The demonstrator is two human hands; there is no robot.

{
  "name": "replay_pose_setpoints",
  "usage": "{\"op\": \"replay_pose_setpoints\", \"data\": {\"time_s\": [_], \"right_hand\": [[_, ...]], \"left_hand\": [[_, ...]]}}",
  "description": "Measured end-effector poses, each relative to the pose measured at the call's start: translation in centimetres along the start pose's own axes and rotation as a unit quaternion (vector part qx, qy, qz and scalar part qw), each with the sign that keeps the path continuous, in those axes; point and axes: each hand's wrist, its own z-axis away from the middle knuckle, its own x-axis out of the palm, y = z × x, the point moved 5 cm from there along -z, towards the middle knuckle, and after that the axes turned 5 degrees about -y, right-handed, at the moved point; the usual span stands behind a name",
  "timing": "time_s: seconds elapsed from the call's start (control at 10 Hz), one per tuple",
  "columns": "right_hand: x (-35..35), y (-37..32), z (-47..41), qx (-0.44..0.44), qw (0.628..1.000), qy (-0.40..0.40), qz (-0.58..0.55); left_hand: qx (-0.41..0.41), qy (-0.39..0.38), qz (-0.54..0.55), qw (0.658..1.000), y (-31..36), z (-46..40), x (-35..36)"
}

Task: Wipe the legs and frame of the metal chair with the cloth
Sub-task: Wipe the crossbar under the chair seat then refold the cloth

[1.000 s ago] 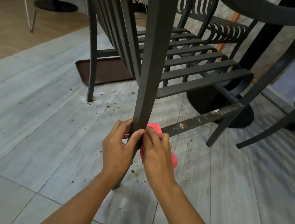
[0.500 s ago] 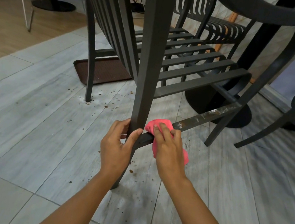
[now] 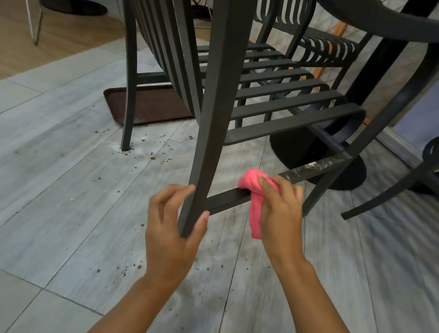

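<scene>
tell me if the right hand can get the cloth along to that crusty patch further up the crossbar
Probably yes. The right hand already holds the pink cloth on the crossbar, and the bar runs bare to the crusty patch, with nothing between.

Setting: café or restaurant seating area. Evidence: several matching dark slatted metal chairs (image 3: 266, 88); two pedestal tables, round black bases (image 3: 318, 157) and (image 3: 73, 6) on the floor. Flooring: grey wood-look tile (image 3: 43, 169), meeting herringbone wood (image 3: 3, 31) at far left. Brown mat (image 3: 151, 104) under one chair; crumbs (image 3: 154, 158) scattered on tile.
</scene>
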Motion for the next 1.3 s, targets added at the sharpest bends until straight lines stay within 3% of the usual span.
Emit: {"op": "replay_pose_setpoints", "data": {"time_s": [0.1, 0.2, 0.3, 0.4, 0.5, 0.7, 1.0, 1.3], "right_hand": [[-2.6, 0.5, -0.7, -0.014, 0.999, 0.044, -0.008], [-4.2, 0.2, -1.2, 0.011, 0.997, 0.076, -0.024], [-4.4, -0.5, -1.9, -0.002, 0.996, 0.080, -0.044], [-3.5, -1.3, -2.2, -0.012, 0.996, 0.057, -0.061], [-1.6, -1.3, -2.2, -0.018, 0.998, 0.014, -0.060], [2.6, 0.0, -0.8, -0.050, 0.996, -0.064, -0.024], [3.2, 0.8, -0.4, -0.108, 0.989, -0.044, 0.086], [1.9, 2.0, -1.6, -0.111, 0.987, -0.015, 0.117]], "left_hand": [[0.145, -0.074, -0.072, 0.984, 2.6, 0.8, 1.7], [0.198, -0.195, -0.160, 0.947, 3.9, 0.7, 4.6], [0.138, -0.304, -0.259, 0.906, 3.2, 0.3, 7.3], [0.064, -0.366, -0.370, 0.852, 2.7, -0.4, 8.1], [0.046, -0.392, -0.426, 0.814, 2.4, -0.9, 8.6], [0.034, -0.372, -0.413, 0.831, 2.5, -1.2, 8.7], [0.027, -0.360, -0.382, 0.851, 2.0, -1.2, 8.8], [0.010, -0.355, -0.396, 0.847, 2.3, -1.3, 8.6]]}}
